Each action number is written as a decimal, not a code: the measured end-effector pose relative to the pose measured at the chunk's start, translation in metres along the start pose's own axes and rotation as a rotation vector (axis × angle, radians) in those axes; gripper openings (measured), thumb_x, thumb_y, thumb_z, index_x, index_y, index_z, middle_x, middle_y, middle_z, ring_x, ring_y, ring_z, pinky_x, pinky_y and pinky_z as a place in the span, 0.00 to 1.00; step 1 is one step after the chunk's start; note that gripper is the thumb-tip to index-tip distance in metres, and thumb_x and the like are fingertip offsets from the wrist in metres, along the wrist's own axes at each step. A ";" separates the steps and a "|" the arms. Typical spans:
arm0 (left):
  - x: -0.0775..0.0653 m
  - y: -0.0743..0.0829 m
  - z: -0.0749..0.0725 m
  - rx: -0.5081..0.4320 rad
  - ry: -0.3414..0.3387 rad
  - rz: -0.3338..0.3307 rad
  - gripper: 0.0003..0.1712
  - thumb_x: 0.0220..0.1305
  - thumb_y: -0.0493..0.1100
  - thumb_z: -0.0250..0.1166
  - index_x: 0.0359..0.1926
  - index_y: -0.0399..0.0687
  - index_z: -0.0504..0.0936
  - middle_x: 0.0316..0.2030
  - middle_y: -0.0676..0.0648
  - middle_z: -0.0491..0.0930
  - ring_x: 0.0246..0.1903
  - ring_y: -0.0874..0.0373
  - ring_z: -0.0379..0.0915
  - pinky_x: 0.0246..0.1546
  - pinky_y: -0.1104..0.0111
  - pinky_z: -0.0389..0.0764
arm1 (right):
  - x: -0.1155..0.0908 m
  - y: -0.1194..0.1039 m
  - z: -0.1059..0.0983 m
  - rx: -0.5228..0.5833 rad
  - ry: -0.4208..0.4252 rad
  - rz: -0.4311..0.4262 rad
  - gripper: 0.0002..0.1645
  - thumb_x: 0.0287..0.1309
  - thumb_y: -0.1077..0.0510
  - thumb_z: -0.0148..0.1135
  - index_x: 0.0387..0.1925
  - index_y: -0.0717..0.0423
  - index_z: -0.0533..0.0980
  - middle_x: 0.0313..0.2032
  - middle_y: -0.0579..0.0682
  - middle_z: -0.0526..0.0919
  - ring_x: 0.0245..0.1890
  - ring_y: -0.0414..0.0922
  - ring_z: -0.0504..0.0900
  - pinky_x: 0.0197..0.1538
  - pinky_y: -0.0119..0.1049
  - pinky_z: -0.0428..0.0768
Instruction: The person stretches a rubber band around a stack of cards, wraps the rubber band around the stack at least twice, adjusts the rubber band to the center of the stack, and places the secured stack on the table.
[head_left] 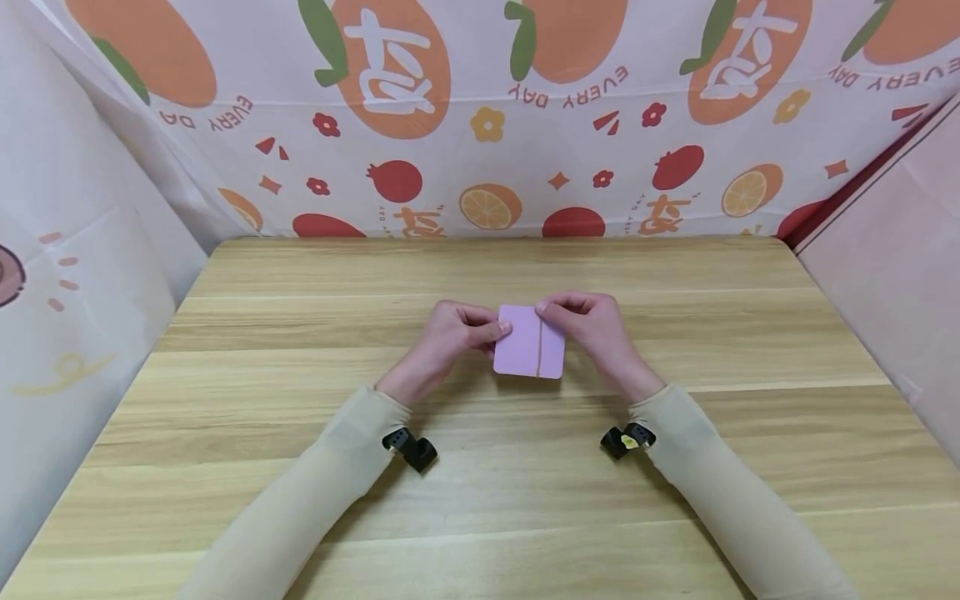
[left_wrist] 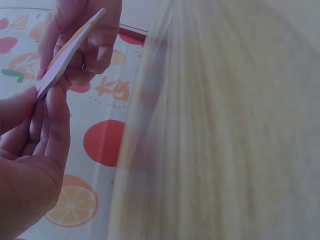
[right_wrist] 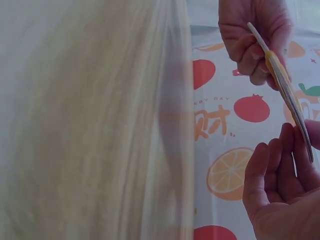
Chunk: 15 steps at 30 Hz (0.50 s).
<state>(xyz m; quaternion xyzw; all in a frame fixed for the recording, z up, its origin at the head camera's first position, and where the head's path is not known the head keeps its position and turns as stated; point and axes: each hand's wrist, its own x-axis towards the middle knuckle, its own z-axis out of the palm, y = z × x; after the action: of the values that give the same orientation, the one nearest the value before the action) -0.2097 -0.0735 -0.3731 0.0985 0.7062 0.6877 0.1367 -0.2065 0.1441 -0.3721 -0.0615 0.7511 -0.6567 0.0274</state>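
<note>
A thin stack of square lilac cards (head_left: 516,346) is held up over the table, its layered edges showing in the right wrist view. Around it runs a yellowish rubber band (head_left: 539,348), right of the middle in the head view. My left hand (head_left: 459,331) pinches the stack's left edge, thumb on the front face and fingers behind. With thumb and fingers, my right hand (head_left: 591,323) pinches the top right part, its thumb tip right at the upper end of the band. The fingers behind the cards are partly hidden in the head view.
The wood-grain table (head_left: 480,500) stretches out beneath both forearms. Behind its far edge hangs a fruit-print cloth (head_left: 450,158), and pale cloths flank both sides. Each sleeve cuff carries a small black wrist camera (head_left: 411,448).
</note>
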 end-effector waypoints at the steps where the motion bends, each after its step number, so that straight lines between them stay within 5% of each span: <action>1: 0.000 0.000 0.000 -0.001 0.001 0.002 0.11 0.61 0.31 0.67 0.41 0.25 0.84 0.26 0.47 0.85 0.22 0.61 0.77 0.28 0.68 0.81 | 0.000 -0.001 0.000 0.003 -0.004 0.001 0.16 0.59 0.53 0.70 0.42 0.62 0.84 0.39 0.51 0.86 0.40 0.44 0.80 0.39 0.32 0.79; 15: -0.001 0.000 0.001 0.025 -0.012 -0.010 0.09 0.62 0.32 0.67 0.40 0.26 0.85 0.27 0.47 0.84 0.23 0.62 0.77 0.30 0.67 0.81 | 0.000 -0.003 -0.003 -0.057 -0.019 0.074 0.20 0.56 0.47 0.72 0.42 0.59 0.85 0.40 0.50 0.87 0.43 0.46 0.79 0.43 0.37 0.77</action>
<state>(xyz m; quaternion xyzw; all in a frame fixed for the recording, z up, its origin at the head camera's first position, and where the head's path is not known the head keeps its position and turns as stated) -0.2083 -0.0730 -0.3731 0.1009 0.7145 0.6773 0.1433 -0.2065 0.1470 -0.3684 -0.0405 0.7710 -0.6330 0.0570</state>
